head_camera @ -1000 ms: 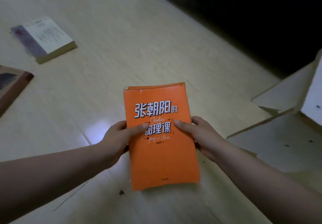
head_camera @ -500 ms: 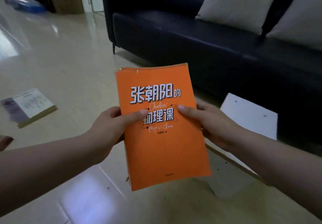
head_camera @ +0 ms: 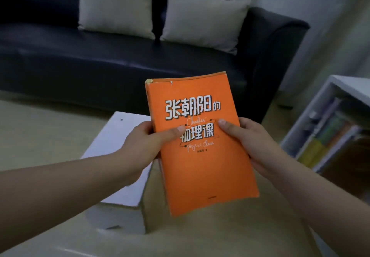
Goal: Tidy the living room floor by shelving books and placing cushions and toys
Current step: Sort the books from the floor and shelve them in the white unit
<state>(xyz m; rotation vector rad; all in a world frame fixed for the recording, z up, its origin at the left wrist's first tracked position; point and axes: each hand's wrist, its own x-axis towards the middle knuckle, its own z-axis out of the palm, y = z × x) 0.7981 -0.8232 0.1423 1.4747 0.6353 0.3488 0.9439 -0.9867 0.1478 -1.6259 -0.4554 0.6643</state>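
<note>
An orange paperback book (head_camera: 202, 168) with white Chinese lettering is held face up in front of me, above the floor. My left hand (head_camera: 146, 146) grips its left edge, thumb laid across the cover. My right hand (head_camera: 254, 142) grips the right edge, thumb also on the cover. A white bookshelf (head_camera: 328, 124) with several upright books stands at the right. Two beige cushions (head_camera: 118, 2) (head_camera: 202, 18) lean on the back of a dark sofa (head_camera: 100, 64) ahead.
An open cardboard box (head_camera: 118, 144) with white flaps stands on the pale floor (head_camera: 40, 128) right below the book and my left forearm. The sofa arm (head_camera: 278, 56) sits close to the shelf, with a narrow strip of floor between them.
My view has swung up and to the right from the floor to the sofa and the shelf. The books lying on the floor have left the view. Both hands keep their hold on the orange book.
</note>
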